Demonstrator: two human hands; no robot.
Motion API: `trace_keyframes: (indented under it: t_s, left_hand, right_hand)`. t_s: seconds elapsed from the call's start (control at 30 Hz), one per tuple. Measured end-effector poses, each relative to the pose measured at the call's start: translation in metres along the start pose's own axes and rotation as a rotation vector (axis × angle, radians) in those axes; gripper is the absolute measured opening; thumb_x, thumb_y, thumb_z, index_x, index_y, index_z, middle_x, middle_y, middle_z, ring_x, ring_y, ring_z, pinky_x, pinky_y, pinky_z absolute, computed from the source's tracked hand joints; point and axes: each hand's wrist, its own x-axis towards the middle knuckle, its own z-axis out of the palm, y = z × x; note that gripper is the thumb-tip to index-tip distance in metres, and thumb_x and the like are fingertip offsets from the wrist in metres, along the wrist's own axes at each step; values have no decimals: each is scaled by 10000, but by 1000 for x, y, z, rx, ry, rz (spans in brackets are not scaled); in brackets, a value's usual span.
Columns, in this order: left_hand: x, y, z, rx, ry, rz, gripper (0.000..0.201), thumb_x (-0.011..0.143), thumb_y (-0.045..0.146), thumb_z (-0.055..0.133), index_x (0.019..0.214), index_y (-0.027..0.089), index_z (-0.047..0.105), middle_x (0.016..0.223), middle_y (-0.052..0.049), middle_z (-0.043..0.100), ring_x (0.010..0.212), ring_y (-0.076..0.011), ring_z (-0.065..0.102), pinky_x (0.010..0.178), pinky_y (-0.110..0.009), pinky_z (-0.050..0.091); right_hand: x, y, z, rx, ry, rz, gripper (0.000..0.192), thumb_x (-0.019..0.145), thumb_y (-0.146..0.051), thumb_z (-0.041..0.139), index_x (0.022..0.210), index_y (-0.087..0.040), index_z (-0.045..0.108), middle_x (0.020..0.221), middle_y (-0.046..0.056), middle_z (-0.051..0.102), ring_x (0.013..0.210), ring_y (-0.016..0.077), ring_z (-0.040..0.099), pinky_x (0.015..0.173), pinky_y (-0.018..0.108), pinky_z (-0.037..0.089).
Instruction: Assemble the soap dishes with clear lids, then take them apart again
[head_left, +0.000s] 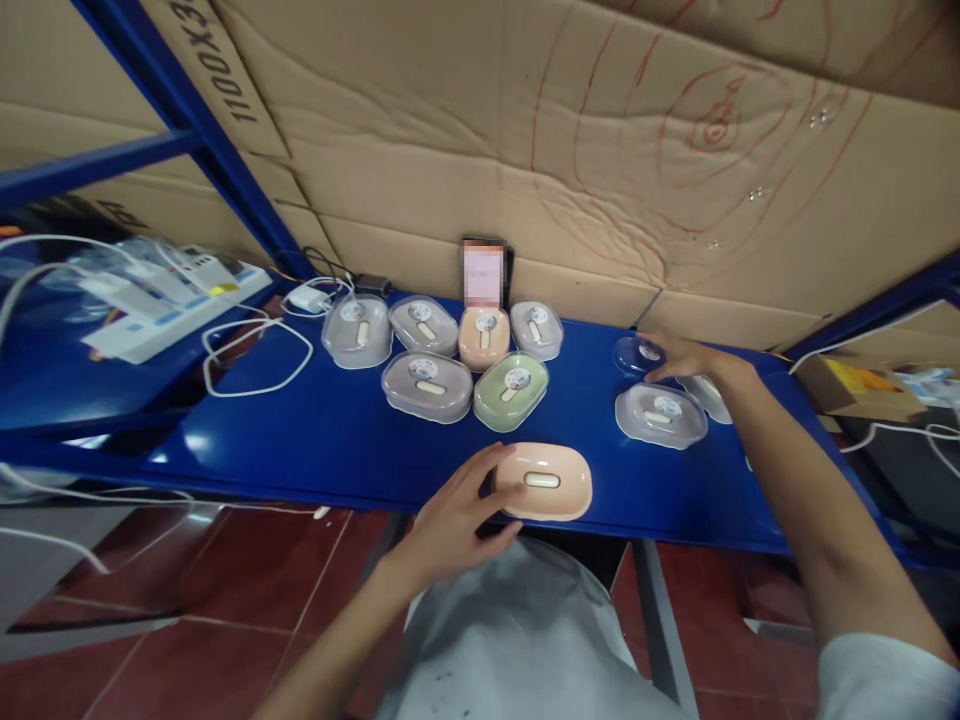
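A glossy peach oval box (564,492) with a cream pill-shaped piece on top sits near the table's front edge. My left hand (461,520) grips its left end, fingers reaching over the top and around the side. Farther right, my right hand (686,360) has its fingers on the rim of a clear plastic cover (630,356) with a round label. Just in front of that hand stands a grey oval box (660,418) under a clear cover. Another pale box (711,398) is partly hidden behind my right forearm.
Several covered boxes stand at the back, including a green box (510,395), a smaller peach box (484,345) and a grey box (427,388). A phone (484,272) leans on the cardboard wall (390,130). White cables (259,325) and a power strip (176,315) lie left.
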Motion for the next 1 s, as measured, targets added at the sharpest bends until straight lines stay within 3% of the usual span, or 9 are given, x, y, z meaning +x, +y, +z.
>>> trace_keyframes:
  t_s: [0.1, 0.2, 0.27, 0.3, 0.4, 0.47, 0.57, 0.67, 1.0]
  left_hand:
    - [0, 0, 1, -11, -18, -24, 332, 1011, 243, 683, 1342, 268, 686, 1593, -140, 548, 1509, -317, 554, 1186, -511, 573]
    - [0, 0, 2, -42, -37, -98, 452, 1022, 256, 680, 1466, 279, 596, 1584, -131, 566, 1486, -290, 583, 1187, -468, 576]
    - [-1, -2, 4, -78, -43, -164, 585, 1022, 279, 692, 1568, 275, 483, 1606, -145, 552, 1484, -287, 588, 1179, -456, 583]
    - [-2, -3, 5, -94, -44, -191, 642, 1020, 287, 698, 1603, 274, 429, 1624, -153, 536, 1495, -291, 579, 1179, -459, 582]
    - [-4, -7, 10, -136, -35, -218, 757, 1015, 297, 717, 1660, 287, 320, 1685, -164, 473, 1554, -307, 515, 1216, -494, 547]
    - [-6, -9, 11, -162, -37, -223, 789, 1016, 301, 726, 1675, 306, 292, 1711, -155, 444, 1583, -307, 477, 1243, -506, 518]
    - [-6, -10, 11, -195, -57, -258, 786, 1019, 322, 736, 1678, 338, 309, 1719, -125, 443, 1594, -297, 461, 1269, -508, 488]
    - [-5, -10, 8, -228, -86, -309, 738, 1024, 335, 735, 1664, 366, 370, 1712, -96, 460, 1583, -282, 479, 1280, -493, 474]
    - [4, -16, 3, -354, -66, -340, 770, 930, 435, 843, 1604, 282, 504, 1647, -122, 562, 1530, -331, 540, 1312, -565, 405]
  right_hand:
    - [1, -4, 4, 75, -70, -9, 847, 840, -444, 717, 1616, -182, 501, 1452, 150, 719, 1244, 324, 731, 1063, 482, 586]
    - [-34, -25, 1, 171, 63, -77, 903, 971, -537, 641, 1729, -179, 306, 1601, 180, 591, 1400, 341, 637, 1172, 496, 516]
    - [-73, -54, 4, 228, 235, -236, 957, 992, -611, 657, 1756, -212, 243, 1705, 164, 472, 1548, 367, 493, 1273, 526, 422]
    - [-95, -72, 8, 223, 256, -325, 955, 998, -625, 665, 1763, -262, 223, 1759, 135, 393, 1607, 369, 410, 1305, 555, 381]
    - [-152, -130, 35, 204, 225, -519, 855, 1070, -522, 612, 1773, -332, 164, 1816, 113, 268, 1648, 340, 343, 1302, 577, 396]
    - [-174, -161, 58, 191, 222, -579, 773, 1096, -457, 581, 1764, -351, 206, 1814, 102, 277, 1666, 344, 303, 1279, 597, 429]
    - [-181, -186, 88, 186, 250, -587, 677, 1117, -370, 540, 1744, -350, 286, 1795, 84, 331, 1677, 348, 269, 1252, 605, 465]
    - [-178, -191, 102, 179, 331, -588, 617, 1113, -340, 541, 1709, -347, 383, 1778, 85, 368, 1672, 366, 273, 1251, 636, 458]
    - [-177, -195, 107, 152, 446, -642, 651, 1044, -486, 676, 1638, -275, 516, 1715, 147, 460, 1610, 402, 380, 1228, 652, 473]
